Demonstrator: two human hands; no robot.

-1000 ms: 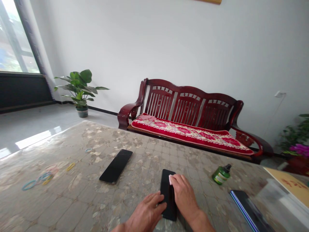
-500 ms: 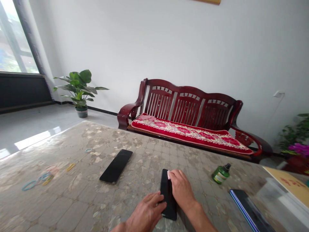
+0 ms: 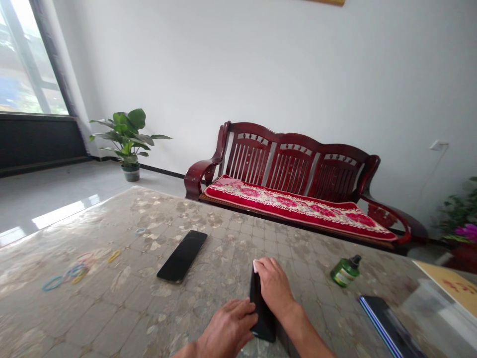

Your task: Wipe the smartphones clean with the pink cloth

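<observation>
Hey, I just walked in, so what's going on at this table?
Someone is handling a black phone on a patterned tabletop. The left hand rests its fingers on the phone's left side, while the right hand holds a small pale wipe at its far end. Another black phone lies farther left, untouched, and a green bottle stands off to the right, with neither hand on it.

Living room — settee (image 3: 292, 174), houseplant (image 3: 128, 136)
</observation>
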